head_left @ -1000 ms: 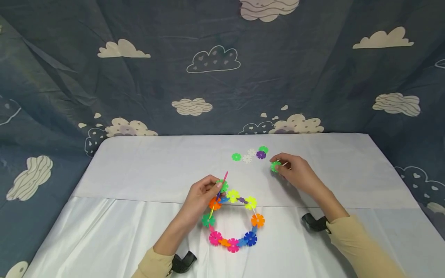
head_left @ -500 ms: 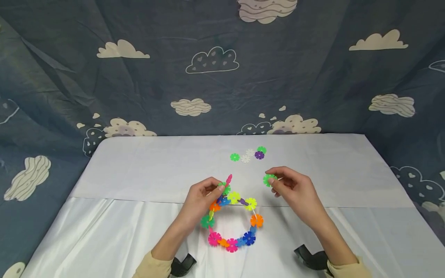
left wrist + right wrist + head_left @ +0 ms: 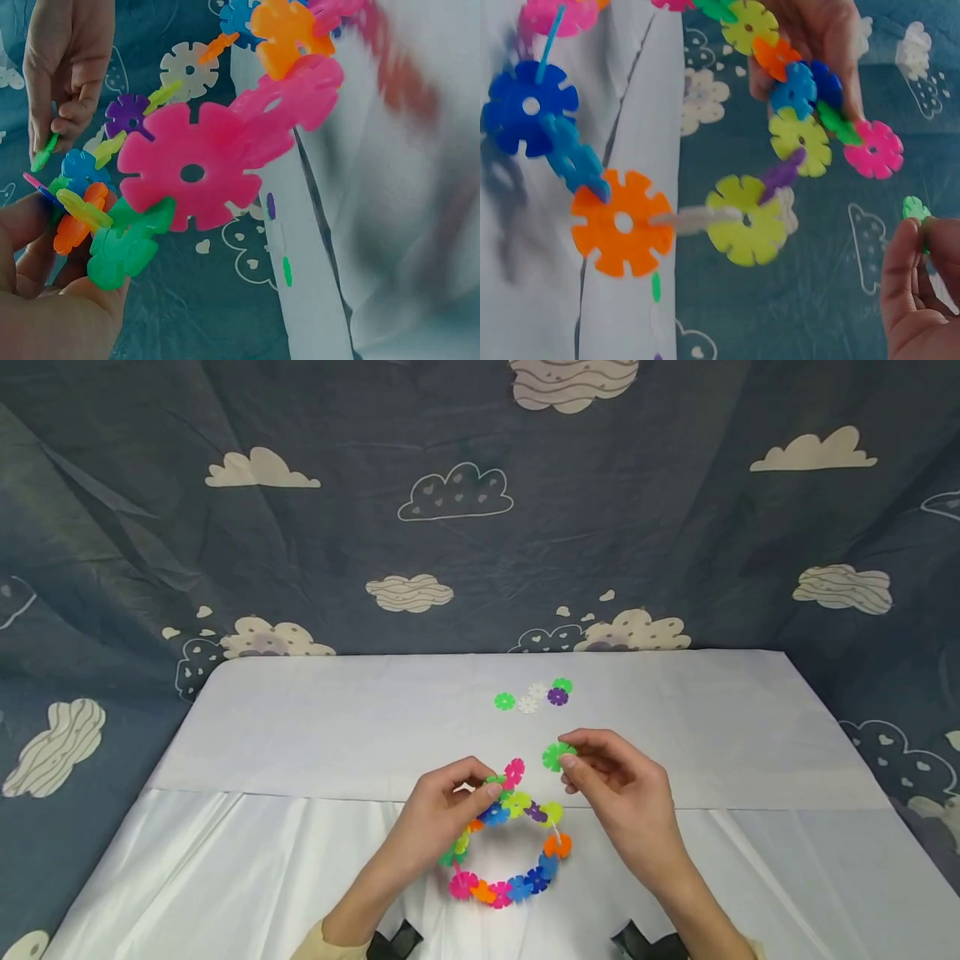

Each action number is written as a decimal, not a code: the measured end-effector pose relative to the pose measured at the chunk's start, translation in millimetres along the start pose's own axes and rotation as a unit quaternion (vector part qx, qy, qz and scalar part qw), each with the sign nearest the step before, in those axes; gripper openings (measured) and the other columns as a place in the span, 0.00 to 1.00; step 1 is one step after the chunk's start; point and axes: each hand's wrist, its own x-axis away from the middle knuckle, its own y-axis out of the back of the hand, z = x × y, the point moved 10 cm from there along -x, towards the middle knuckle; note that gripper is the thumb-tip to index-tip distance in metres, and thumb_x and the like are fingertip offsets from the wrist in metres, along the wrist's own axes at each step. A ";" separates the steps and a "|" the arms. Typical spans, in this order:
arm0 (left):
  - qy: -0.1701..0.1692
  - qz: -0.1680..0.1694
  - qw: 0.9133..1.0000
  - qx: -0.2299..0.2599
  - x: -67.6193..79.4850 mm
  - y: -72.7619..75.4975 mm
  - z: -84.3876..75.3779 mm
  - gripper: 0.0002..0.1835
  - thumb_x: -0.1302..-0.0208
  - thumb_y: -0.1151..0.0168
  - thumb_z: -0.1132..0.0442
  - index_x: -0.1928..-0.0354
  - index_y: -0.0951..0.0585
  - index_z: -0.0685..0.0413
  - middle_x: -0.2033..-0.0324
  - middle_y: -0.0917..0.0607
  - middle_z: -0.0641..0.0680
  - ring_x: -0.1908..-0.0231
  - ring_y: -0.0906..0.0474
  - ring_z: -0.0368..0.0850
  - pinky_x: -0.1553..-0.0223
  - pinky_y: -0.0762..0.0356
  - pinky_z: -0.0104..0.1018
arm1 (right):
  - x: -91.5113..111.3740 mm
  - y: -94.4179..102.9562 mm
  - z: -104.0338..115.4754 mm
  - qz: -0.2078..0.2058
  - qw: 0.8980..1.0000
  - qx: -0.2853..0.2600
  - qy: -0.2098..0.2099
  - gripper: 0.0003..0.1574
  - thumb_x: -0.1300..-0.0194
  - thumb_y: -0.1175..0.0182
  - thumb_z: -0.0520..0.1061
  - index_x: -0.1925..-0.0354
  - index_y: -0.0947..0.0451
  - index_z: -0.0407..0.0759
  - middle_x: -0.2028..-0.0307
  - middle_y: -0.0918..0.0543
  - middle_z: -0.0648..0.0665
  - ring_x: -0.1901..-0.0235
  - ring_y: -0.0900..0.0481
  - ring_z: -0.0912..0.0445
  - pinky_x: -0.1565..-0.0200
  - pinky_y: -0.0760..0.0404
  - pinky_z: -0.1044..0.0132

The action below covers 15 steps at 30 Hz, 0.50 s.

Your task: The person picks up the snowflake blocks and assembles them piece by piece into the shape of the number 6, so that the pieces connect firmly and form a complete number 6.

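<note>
My left hand (image 3: 442,806) pinches a closed ring of slotted flower discs (image 3: 463,885) at its upper left. The ring is joined edge to edge in pink, orange, blue, yellow, green, purple and white. Off the pinched part sticks a pink flower disc (image 3: 514,772), its face also showing in the right wrist view. Between thumb and fingers, my right hand (image 3: 626,797) grips a single green flower disc (image 3: 557,757), just right of the pink one and apart from it. The right wrist view shows that green disc (image 3: 915,210) mostly covered by the fingertips.
Farther back on the white tablecloth (image 3: 360,718) lie loose discs: a green one (image 3: 504,702), white ones (image 3: 528,704), a purple one (image 3: 557,697) and another green one (image 3: 562,685). A dark cloud-patterned curtain (image 3: 337,543) hangs behind the table.
The right hand has carried its green disc left and nearer, toward the left hand. The left hand has come slightly closer and turned the ring, so the pink disc now shows its face.
</note>
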 end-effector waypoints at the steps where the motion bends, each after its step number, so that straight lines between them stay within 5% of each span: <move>1: -0.001 0.003 1.000 -0.003 0.6 -0.8 -1.2 0.07 0.29 0.39 0.55 0.59 0.18 0.49 0.64 0.22 0.54 0.77 0.23 0.48 0.65 0.23 0.34 | 0.7 -2.3 2.0 0.001 1.000 -0.001 0.006 0.15 0.33 0.38 0.36 0.48 0.22 0.42 0.60 0.19 0.47 0.66 0.19 0.53 0.60 0.17 0.67; 7: -0.012 0.008 0.999 -0.031 3.0 -3.5 -7.5 0.06 0.29 0.40 0.55 0.60 0.18 0.48 0.63 0.21 0.51 0.70 0.19 0.51 0.62 0.21 0.36 | 3.8 -15.6 8.0 0.021 0.999 0.013 0.030 0.16 0.34 0.37 0.36 0.49 0.19 0.47 0.59 0.20 0.52 0.65 0.20 0.55 0.60 0.18 0.68; 15: -0.069 -0.012 0.996 -0.052 3.5 -2.3 -17.1 0.07 0.30 0.39 0.57 0.64 0.18 0.50 0.69 0.19 0.47 0.65 0.24 0.46 0.57 0.22 0.38 | 5.0 -21.8 14.3 0.025 0.996 0.049 0.065 0.17 0.36 0.37 0.33 0.52 0.18 0.49 0.61 0.20 0.54 0.65 0.20 0.58 0.57 0.18 0.68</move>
